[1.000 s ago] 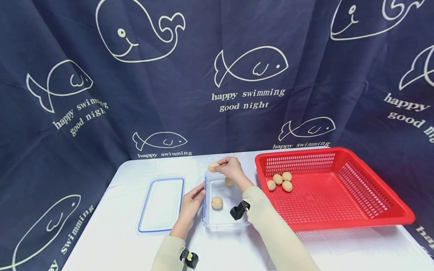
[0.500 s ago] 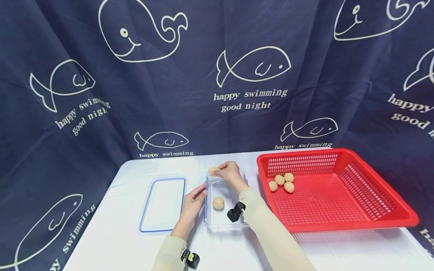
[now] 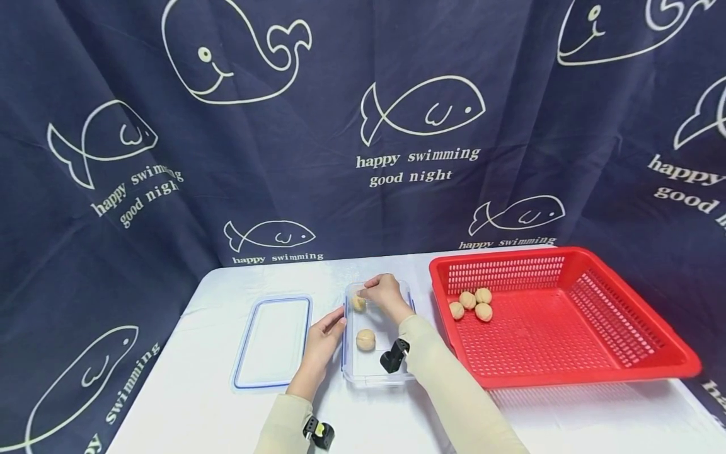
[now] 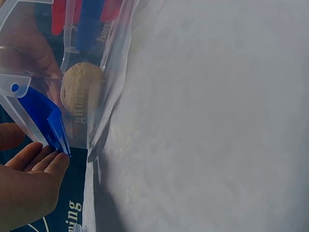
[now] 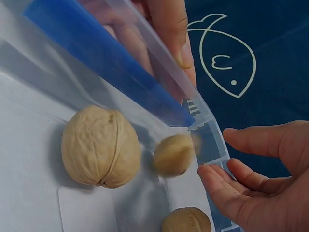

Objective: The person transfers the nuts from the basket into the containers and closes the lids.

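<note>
My right hand (image 3: 384, 294) is over the far end of a clear plastic food container (image 3: 371, 380), thumb and fingers parted. A blurred walnut (image 5: 174, 155) is just off its fingertips, inside the container. Another walnut (image 3: 365, 340) lies on the container floor, and a third walnut (image 5: 187, 221) shows at the lower edge of the right wrist view. My left hand (image 3: 323, 345) rests along the container's left side. Its loosely bent fingers touch the blue latch (image 4: 48, 118) that hangs outward, with the thumb apart from it. A walnut (image 4: 83, 88) shows through the clear wall.
A blue-edged clear lid (image 3: 272, 342) lies flat on the white table (image 3: 187, 378), left of the container. The red perforated basket (image 3: 544, 334) stands to the right, with several walnuts (image 3: 483, 312) in its left corner. A dark fish-print curtain (image 3: 317, 157) hangs behind.
My right hand brought the pinched walnut down over the container's far end, then let go of it, and the walnut now sits lower, below the fingers. My left hand has stayed at the container's side.
</note>
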The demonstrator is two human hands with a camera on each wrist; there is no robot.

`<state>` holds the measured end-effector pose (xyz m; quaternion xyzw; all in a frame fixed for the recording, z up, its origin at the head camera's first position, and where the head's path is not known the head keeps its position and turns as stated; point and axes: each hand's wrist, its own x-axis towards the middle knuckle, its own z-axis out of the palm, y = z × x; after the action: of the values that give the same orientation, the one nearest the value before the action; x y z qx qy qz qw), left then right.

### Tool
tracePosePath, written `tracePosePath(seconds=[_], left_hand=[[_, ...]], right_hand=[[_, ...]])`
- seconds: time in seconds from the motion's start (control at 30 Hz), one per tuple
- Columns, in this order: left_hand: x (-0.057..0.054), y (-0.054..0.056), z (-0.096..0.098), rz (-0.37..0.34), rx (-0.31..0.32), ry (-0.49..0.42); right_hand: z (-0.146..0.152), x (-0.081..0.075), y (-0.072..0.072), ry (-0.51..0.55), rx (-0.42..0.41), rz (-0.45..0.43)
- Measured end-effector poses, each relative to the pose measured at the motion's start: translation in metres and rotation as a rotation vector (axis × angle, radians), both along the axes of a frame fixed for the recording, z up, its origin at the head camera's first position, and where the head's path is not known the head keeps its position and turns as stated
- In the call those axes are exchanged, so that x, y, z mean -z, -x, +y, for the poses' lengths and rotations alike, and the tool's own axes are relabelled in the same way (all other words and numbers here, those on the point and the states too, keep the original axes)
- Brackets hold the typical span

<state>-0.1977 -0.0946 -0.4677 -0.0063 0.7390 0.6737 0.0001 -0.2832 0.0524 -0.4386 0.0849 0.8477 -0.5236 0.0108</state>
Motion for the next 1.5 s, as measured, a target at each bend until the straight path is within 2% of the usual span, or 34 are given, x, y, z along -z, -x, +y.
tracePosePath(seconds=[0.3, 0.6, 0.83, 1.17, 1.3, 1.4, 1.5], left_hand=[[-0.001, -0.001, 0.0, -0.007, -0.007, 0.004], [-0.001, -0.001, -0.001, 0.005, 0.001, 0.003], [-0.003, -0.002, 0.0, -0.005, -0.009, -0.008], [-0.001, -0.004, -0.001, 0.023, -0.013, 0.003], [-0.004, -0.005, 0.0, 0.004, -0.016, 0.009], [-0.002, -0.003, 0.0, -0.004, -0.013, 0.008], [0.009, 0.003, -0.002, -0.005, -0.012, -0.001]], right_hand=[[0.003, -0.005, 0.0, 0.02, -0.028, 0.008], [0.006, -0.022, 0.002, 0.04, -0.077, 0.027], [0.01, -0.035, 0.005, 0.071, -0.127, 0.078], [0.018, -0.049, 0.006, 0.051, -0.158, 0.139], [0.025, -0.055, 0.005, 0.042, -0.176, 0.162], [0.031, -0.058, 0.005, 0.047, -0.189, 0.173], [0.038, -0.061, 0.005, 0.052, -0.204, 0.18]])
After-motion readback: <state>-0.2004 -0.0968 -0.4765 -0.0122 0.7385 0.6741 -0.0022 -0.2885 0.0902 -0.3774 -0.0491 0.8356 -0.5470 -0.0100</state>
